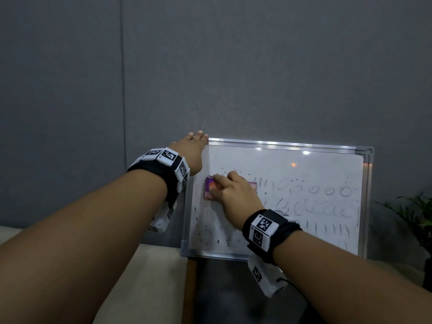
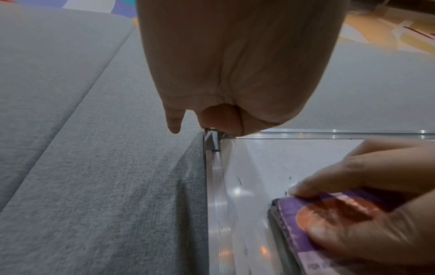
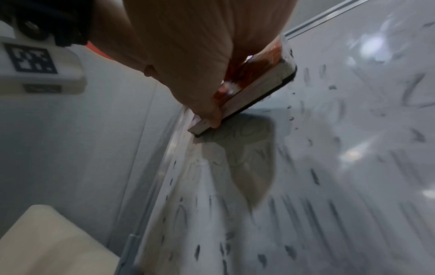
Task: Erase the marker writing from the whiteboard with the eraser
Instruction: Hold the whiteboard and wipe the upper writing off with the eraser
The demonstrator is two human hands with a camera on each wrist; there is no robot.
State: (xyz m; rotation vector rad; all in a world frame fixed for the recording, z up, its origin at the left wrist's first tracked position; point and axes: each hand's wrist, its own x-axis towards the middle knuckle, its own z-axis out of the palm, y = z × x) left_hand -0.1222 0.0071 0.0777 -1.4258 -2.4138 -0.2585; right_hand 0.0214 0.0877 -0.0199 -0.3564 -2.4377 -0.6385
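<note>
My right hand [image 1: 236, 192] grips eraser [image 1: 211, 189] flat on whiteboard [image 1: 304, 169]; left hand [image 1: 192, 150] clamps far-left corner. Keep pressure even, sweep right w/ overlap.

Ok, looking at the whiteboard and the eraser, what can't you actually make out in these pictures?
- What the marks on the whiteboard said: head view, faint smears and too small.
- Eraser middle: head view, right hand covers it.
- Eraser label text: left wrist view, cut off by the bottom edge and blurred.
- Left hand fingers: head view, hidden behind the board's top left corner.
- Plant: head view, cut off by the right edge.
</note>
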